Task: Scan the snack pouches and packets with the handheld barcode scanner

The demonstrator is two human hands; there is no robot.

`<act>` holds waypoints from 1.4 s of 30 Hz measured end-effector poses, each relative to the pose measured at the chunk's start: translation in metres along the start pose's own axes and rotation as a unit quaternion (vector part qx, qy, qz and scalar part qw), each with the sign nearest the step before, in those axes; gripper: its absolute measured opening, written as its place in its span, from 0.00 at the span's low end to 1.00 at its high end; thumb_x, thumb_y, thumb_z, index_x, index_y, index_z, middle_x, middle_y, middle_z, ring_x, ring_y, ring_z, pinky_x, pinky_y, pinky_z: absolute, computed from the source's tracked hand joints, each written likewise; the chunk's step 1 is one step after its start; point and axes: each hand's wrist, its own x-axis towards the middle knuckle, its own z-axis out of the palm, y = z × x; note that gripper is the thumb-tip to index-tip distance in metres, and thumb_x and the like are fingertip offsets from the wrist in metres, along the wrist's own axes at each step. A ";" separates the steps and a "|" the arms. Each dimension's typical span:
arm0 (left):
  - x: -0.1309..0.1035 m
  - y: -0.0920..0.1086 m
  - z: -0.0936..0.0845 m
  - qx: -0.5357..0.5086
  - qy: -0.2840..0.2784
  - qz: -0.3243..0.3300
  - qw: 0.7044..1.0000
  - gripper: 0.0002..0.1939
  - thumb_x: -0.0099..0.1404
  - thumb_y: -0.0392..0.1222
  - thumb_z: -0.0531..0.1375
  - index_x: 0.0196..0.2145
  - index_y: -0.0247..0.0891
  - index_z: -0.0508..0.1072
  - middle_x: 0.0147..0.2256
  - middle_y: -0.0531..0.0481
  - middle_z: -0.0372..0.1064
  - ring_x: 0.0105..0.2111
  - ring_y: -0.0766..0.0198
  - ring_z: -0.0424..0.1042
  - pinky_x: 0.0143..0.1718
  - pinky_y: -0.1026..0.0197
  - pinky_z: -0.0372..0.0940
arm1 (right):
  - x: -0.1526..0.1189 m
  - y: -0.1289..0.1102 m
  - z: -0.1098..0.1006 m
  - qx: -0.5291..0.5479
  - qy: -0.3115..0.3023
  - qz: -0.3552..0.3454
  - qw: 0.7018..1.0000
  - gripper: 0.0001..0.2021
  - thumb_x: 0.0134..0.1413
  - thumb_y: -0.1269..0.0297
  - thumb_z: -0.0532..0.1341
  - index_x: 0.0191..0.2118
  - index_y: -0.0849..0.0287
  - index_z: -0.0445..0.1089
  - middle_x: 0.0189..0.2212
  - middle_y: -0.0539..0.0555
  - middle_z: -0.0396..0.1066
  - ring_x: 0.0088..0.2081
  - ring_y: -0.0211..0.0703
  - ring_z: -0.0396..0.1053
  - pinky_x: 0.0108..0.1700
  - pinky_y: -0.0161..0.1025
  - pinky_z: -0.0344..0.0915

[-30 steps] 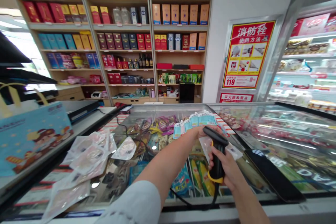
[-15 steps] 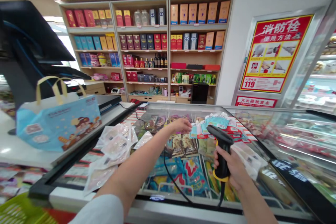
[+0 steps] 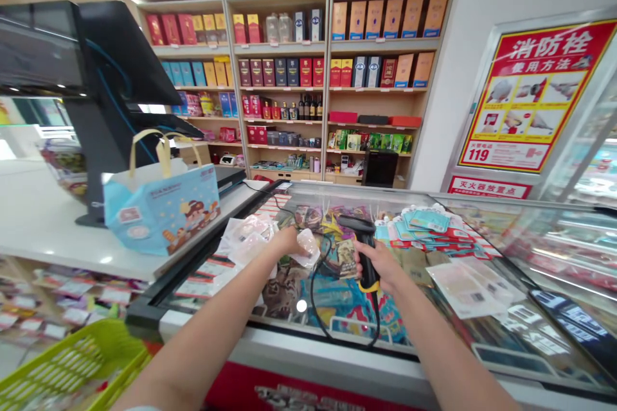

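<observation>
My right hand (image 3: 378, 263) is wrapped around the handle of a black and yellow barcode scanner (image 3: 369, 270), held above the freezer's glass top with its head pointing left. Its black cable (image 3: 313, 298) loops down over the glass. At the right edge of a pile of clear plastic packets (image 3: 248, 237), my left hand (image 3: 288, 242) has its fingers closed at one clear packet (image 3: 308, 246); the fingertips are partly hidden. More flat clear packets (image 3: 475, 289) lie to the right of the scanner. Behind them is a heap of blue and red packs (image 3: 424, 225).
A blue paper bag (image 3: 164, 212) stands on the white counter (image 3: 38, 231) at the left, by a black screen terminal (image 3: 125, 58). A green basket (image 3: 72, 359) is at lower left. Boxed goods fill the back shelves (image 3: 279, 87). Frozen packs show through the freezer glass.
My left hand has moved left and back from beside the blue and red packs to the clear packets. The scanner has moved left in my right hand. The view has turned left.
</observation>
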 end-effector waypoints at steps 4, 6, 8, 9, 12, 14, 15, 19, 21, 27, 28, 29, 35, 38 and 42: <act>0.006 0.005 0.004 -0.131 -0.013 -0.031 0.991 0.18 0.36 0.30 0.71 0.28 0.37 0.72 0.30 0.46 0.75 0.37 0.51 0.76 0.38 0.58 0.69 | 0.013 0.004 0.017 -0.019 -0.008 0.021 1.000 0.18 0.38 0.57 0.70 0.26 0.59 0.61 0.14 0.44 0.65 0.14 0.32 0.61 0.15 0.32 0.63; 0.012 0.007 0.008 -0.264 -0.007 -0.058 0.963 0.13 0.42 0.29 0.68 0.28 0.36 0.72 0.26 0.49 0.73 0.31 0.55 0.76 0.32 0.60 0.69 | 0.016 0.003 0.025 -0.015 -0.011 0.022 1.000 0.18 0.38 0.56 0.70 0.27 0.59 0.61 0.14 0.43 0.64 0.13 0.32 0.61 0.15 0.31 0.62; 0.019 0.011 0.012 -0.413 0.032 -0.085 0.906 0.08 0.50 0.29 0.64 0.29 0.35 0.72 0.25 0.49 0.72 0.29 0.59 0.75 0.29 0.61 0.69 | 0.018 0.003 0.033 -0.008 -0.009 0.022 1.000 0.17 0.38 0.56 0.69 0.26 0.59 0.61 0.13 0.43 0.64 0.13 0.31 0.60 0.15 0.30 0.61; 0.023 0.014 0.015 -0.481 0.061 -0.096 0.869 0.06 0.52 0.29 0.62 0.31 0.34 0.72 0.27 0.48 0.73 0.28 0.60 0.75 0.29 0.62 0.70 | 0.019 0.004 0.036 -0.006 -0.003 0.020 1.000 0.17 0.39 0.56 0.69 0.26 0.59 0.61 0.13 0.43 0.64 0.13 0.31 0.60 0.15 0.30 0.61; 0.032 0.021 0.026 -0.609 0.138 -0.117 0.772 0.09 0.57 0.28 0.58 0.37 0.33 0.72 0.34 0.45 0.74 0.29 0.63 0.75 0.30 0.61 0.71 | 0.023 0.011 0.042 -0.024 0.009 0.011 1.000 0.17 0.39 0.56 0.69 0.25 0.58 0.60 0.12 0.44 0.62 0.12 0.31 0.59 0.15 0.31 0.61; 0.034 0.022 0.034 -0.631 0.156 -0.122 0.750 0.11 0.59 0.28 0.55 0.40 0.32 0.71 0.38 0.44 0.74 0.30 0.63 0.75 0.30 0.61 0.72 | 0.026 0.017 0.042 -0.044 0.009 0.002 0.999 0.17 0.39 0.55 0.68 0.26 0.58 0.61 0.12 0.43 0.62 0.12 0.32 0.59 0.15 0.31 0.61; 0.034 0.021 0.038 -0.627 0.158 -0.122 0.753 0.11 0.59 0.29 0.55 0.40 0.32 0.71 0.39 0.43 0.73 0.31 0.63 0.75 0.30 0.62 0.72 | 0.026 0.020 0.041 -0.054 0.007 -0.001 0.999 0.17 0.39 0.55 0.68 0.27 0.58 0.61 0.12 0.43 0.62 0.12 0.32 0.59 0.15 0.31 0.61; 0.031 0.017 0.046 -0.572 0.150 -0.111 0.799 0.12 0.63 0.32 0.53 0.44 0.33 0.69 0.42 0.43 0.72 0.34 0.64 0.75 0.29 0.65 0.72 | 0.023 0.023 0.035 -0.074 0.010 -0.024 0.997 0.18 0.35 0.55 0.69 0.28 0.58 0.61 0.13 0.42 0.63 0.12 0.31 0.58 0.14 0.30 0.59; 0.030 0.016 0.046 -0.542 0.139 -0.101 0.822 0.14 0.64 0.33 0.52 0.47 0.33 0.68 0.44 0.43 0.72 0.35 0.64 0.75 0.30 0.66 0.71 | 0.020 0.021 0.034 -0.089 0.019 -0.019 0.996 0.18 0.35 0.54 0.68 0.26 0.58 0.61 0.13 0.42 0.62 0.12 0.31 0.58 0.14 0.30 0.59; 0.030 0.021 0.045 -0.482 0.130 -0.080 0.863 0.15 0.65 0.35 0.51 0.48 0.33 0.68 0.44 0.42 0.73 0.36 0.64 0.75 0.31 0.66 0.72 | 0.020 0.022 0.031 -0.099 0.023 -0.006 0.995 0.18 0.37 0.54 0.68 0.31 0.58 0.62 0.13 0.42 0.63 0.12 0.32 0.59 0.14 0.30 0.59; 0.029 0.021 0.044 -0.484 0.130 -0.078 0.862 0.15 0.65 0.34 0.51 0.48 0.33 0.68 0.43 0.42 0.73 0.36 0.64 0.75 0.31 0.66 0.72 | 0.021 0.023 0.031 -0.098 0.021 -0.006 0.995 0.18 0.37 0.54 0.68 0.32 0.58 0.63 0.13 0.42 0.63 0.13 0.32 0.59 0.14 0.30 0.59; 0.028 0.022 0.044 -0.487 0.131 -0.077 0.860 0.15 0.65 0.34 0.51 0.48 0.33 0.69 0.43 0.43 0.73 0.36 0.64 0.75 0.32 0.65 0.72 | 0.021 0.024 0.031 -0.098 0.019 -0.007 0.995 0.19 0.37 0.54 0.68 0.33 0.58 0.63 0.13 0.41 0.62 0.13 0.32 0.59 0.14 0.31 0.59; 0.024 0.022 0.043 -0.487 0.140 -0.074 0.859 0.15 0.63 0.35 0.53 0.46 0.32 0.70 0.42 0.43 0.74 0.35 0.63 0.76 0.33 0.62 0.73 | 0.019 0.024 0.031 -0.094 0.014 -0.016 0.995 0.19 0.37 0.54 0.67 0.32 0.58 0.63 0.13 0.41 0.62 0.13 0.32 0.59 0.15 0.30 0.59; 0.024 0.021 0.044 -0.468 0.139 -0.070 0.870 0.14 0.63 0.35 0.53 0.46 0.32 0.70 0.42 0.43 0.74 0.36 0.63 0.76 0.33 0.64 0.72 | 0.018 0.023 0.031 -0.093 0.015 -0.012 0.995 0.18 0.39 0.54 0.67 0.33 0.58 0.62 0.13 0.41 0.62 0.13 0.31 0.59 0.15 0.30 0.59; 0.019 0.031 0.043 -0.485 0.132 -0.094 0.859 0.11 0.62 0.35 0.54 0.42 0.32 0.69 0.38 0.44 0.74 0.34 0.63 0.76 0.32 0.63 0.72 | 0.015 0.019 0.026 -0.083 0.018 -0.007 0.996 0.20 0.38 0.53 0.68 0.33 0.58 0.62 0.14 0.41 0.63 0.13 0.32 0.59 0.15 0.30 0.59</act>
